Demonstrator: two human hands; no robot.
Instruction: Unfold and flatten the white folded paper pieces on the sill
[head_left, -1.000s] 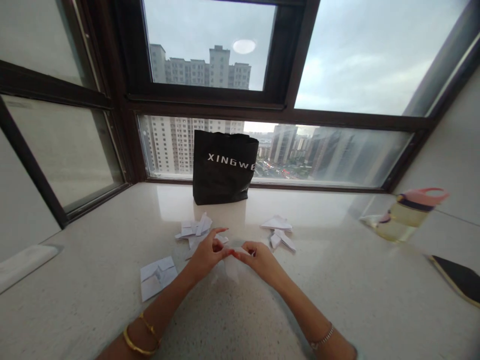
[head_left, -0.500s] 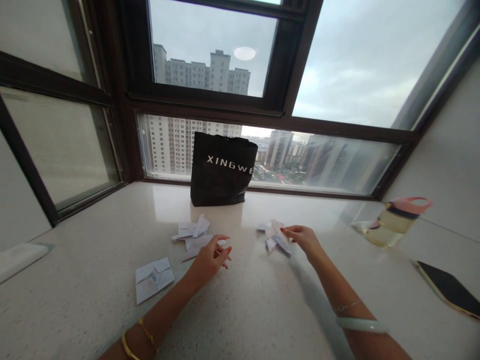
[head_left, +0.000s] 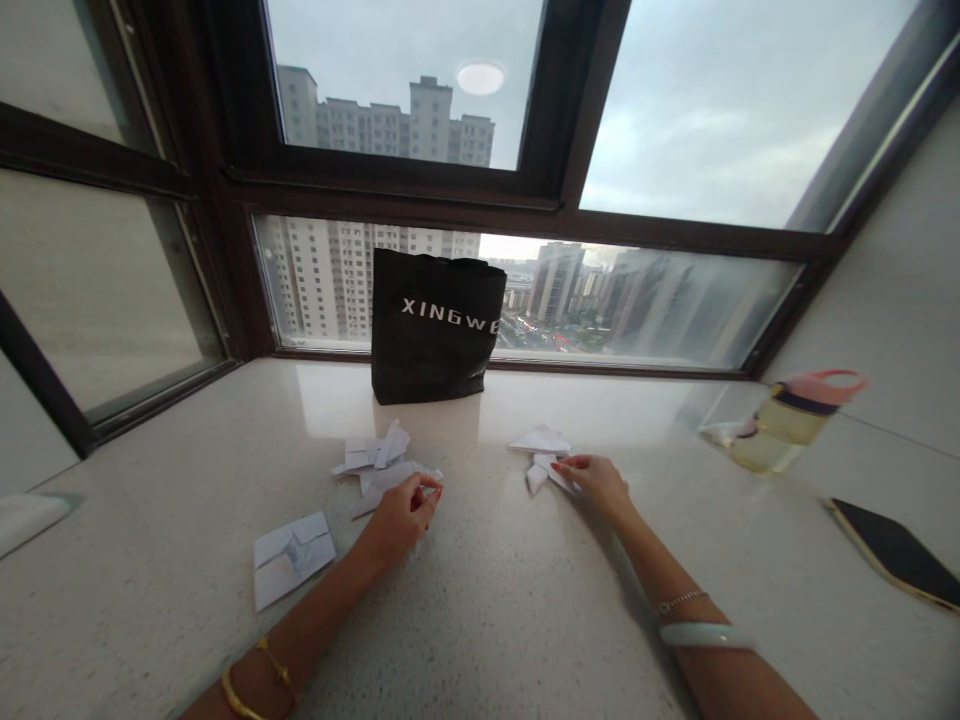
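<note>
My right hand (head_left: 600,482) pinches the edge of a small folded white paper (head_left: 538,474) with thumb and forefinger. Just behind it lies a flat, pointed folded paper (head_left: 541,438). My left hand (head_left: 405,515) is closed, its fingertips drawn together at the right end of a folded paper (head_left: 384,485); whether they grip it is hidden. Behind that paper, more folded white pieces (head_left: 375,450) overlap in a loose pile. A square folded paper (head_left: 294,558) with a bluish mark in its centre lies to the left of my left forearm.
A black bag (head_left: 437,340) with white lettering stands at the back by the window. To the right are a yellowish bottle with a pink lid (head_left: 787,425) and a dark phone-like slab (head_left: 896,548). A white object (head_left: 34,518) sits at the left edge of the pale speckled counter (head_left: 480,620).
My left hand's fingers have drawn together from a looser spread. In the right group, one paper now lies behind the other, and my right hand has come down lower. The view has shifted slightly.
</note>
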